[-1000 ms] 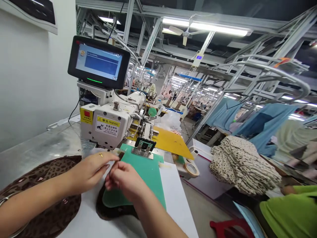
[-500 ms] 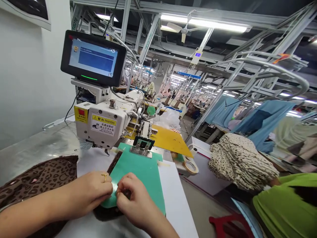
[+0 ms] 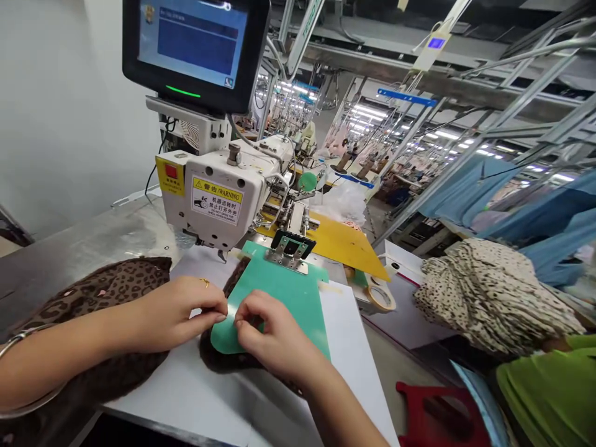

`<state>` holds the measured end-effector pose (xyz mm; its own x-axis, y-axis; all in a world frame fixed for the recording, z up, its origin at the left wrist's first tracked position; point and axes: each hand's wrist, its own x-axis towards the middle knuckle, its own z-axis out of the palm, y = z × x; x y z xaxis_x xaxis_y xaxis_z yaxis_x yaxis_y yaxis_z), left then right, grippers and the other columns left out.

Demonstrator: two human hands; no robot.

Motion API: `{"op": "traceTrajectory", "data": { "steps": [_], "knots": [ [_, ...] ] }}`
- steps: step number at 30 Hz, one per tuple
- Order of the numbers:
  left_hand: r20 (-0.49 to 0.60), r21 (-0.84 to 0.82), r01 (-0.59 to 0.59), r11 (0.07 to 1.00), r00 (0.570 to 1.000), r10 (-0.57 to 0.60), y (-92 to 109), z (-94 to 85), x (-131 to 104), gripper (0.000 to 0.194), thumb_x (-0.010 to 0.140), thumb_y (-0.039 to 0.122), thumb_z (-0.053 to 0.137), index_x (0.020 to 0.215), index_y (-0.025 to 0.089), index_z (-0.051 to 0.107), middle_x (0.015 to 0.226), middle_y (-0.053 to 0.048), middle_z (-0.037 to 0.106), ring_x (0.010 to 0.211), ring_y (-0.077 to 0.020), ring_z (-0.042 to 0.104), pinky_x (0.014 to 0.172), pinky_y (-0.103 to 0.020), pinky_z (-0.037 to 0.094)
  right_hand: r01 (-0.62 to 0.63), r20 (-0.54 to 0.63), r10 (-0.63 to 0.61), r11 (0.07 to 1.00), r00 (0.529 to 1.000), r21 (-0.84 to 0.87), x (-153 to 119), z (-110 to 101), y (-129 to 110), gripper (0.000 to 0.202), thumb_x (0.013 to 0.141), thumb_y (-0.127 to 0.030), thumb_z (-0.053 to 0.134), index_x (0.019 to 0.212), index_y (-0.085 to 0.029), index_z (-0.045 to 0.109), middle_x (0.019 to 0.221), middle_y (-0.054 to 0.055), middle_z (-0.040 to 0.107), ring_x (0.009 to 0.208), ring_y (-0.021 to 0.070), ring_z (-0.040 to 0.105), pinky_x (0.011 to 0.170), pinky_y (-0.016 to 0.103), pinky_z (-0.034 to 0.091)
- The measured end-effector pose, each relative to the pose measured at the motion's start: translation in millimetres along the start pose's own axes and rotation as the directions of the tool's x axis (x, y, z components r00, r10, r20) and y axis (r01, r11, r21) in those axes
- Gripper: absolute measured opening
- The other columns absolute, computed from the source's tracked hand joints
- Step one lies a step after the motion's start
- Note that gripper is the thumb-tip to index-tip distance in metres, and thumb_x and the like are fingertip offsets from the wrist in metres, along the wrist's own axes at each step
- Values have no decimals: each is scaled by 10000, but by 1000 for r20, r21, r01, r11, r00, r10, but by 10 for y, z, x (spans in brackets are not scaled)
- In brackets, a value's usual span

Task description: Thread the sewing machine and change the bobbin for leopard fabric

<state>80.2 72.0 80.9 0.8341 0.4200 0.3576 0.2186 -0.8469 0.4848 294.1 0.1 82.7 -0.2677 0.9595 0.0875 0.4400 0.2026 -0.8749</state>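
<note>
A green plastic template (image 3: pixel 284 298) lies on the white table (image 3: pixel 195 391) in front of a white sewing machine (image 3: pixel 223 198), its far end under a metal clamp (image 3: pixel 291 251). A dark brown fabric piece (image 3: pixel 223 360) sticks out from under the template's near and left edges. My left hand (image 3: pixel 181 313), with a gold ring, pinches the template's near left edge. My right hand (image 3: pixel 274 338) presses fingertips on the template's near edge, right beside the left hand.
A leopard-print fabric pile (image 3: pixel 93 298) lies left of my hands. A screen (image 3: pixel 195 43) stands above the machine. A yellow board (image 3: pixel 344 245) and a tape roll (image 3: pixel 379 298) sit to the right. A person in a green top with a spotted head covering (image 3: pixel 493 298) sits at right, near a red stool (image 3: pixel 437 416).
Both hands came back from near the machine's needle to the template's near edge and stayed there. The camera moved closer and tilted down.
</note>
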Motion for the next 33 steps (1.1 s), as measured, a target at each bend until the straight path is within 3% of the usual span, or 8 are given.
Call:
{"op": "traceTrajectory", "data": {
  "steps": [6,9,11,14,16,20,26,33],
  "knots": [
    [-4,49,45,998,999,-45,-67,30,-19,254,974,202,458,817,189,658,733,-8,653,661,-134,584,623,-241,400,-29,43,31,999,999,-35,49,-14,33,219,751,23,583,739,-195,580,823,-29,551,791,134,523,713,246,388],
    [-52,95,192,977,981,-187,-142,20,-2,282,942,240,443,748,181,638,709,-21,657,651,-151,587,619,-259,403,-39,60,43,996,997,-74,47,-78,84,182,789,-21,576,751,-199,574,835,-23,552,785,136,529,711,253,395],
    [-79,77,351,933,935,-345,-230,9,37,283,903,285,460,703,186,634,672,-17,659,622,-159,585,600,-264,401,-70,40,75,990,996,-127,61,-143,130,150,829,-70,564,756,-201,582,840,-14,569,778,143,538,698,262,398],
    [-67,-67,579,813,810,-582,-407,8,138,256,830,373,533,717,201,687,643,-9,683,605,-180,617,560,-261,418,-165,-42,160,967,986,-193,171,-234,195,135,844,-119,558,758,-200,622,848,3,612,782,160,562,696,277,413],
    [-42,-147,659,737,741,-671,-528,29,217,246,783,399,571,726,200,703,602,-8,677,592,-195,631,543,-263,433,-247,-98,231,947,968,-205,317,-260,221,122,845,-152,572,759,-198,646,793,4,618,752,171,571,675,283,419],
    [-106,-150,701,697,689,-717,-694,127,338,222,750,370,571,699,195,697,666,-17,704,659,-199,645,586,-264,434,-333,-142,306,910,941,-245,716,-199,241,119,840,-151,592,771,-195,678,731,-2,637,699,177,589,629,280,416],
    [-239,-86,734,674,641,-729,-757,313,412,213,741,317,532,615,182,638,590,-19,600,601,-172,524,538,-265,330,-227,-197,143,827,970,-515,1247,-40,397,198,814,-98,623,882,-219,765,1021,49,698,953,241,648,833,361,466],
    [-286,-72,777,626,585,-759,-784,403,463,171,738,279,541,626,189,634,580,-4,575,579,-165,491,519,-269,303,-130,-217,-17,756,976,-641,1371,29,567,208,802,-117,638,874,-230,797,955,68,707,1013,290,644,794,381,431]
  ]
}}
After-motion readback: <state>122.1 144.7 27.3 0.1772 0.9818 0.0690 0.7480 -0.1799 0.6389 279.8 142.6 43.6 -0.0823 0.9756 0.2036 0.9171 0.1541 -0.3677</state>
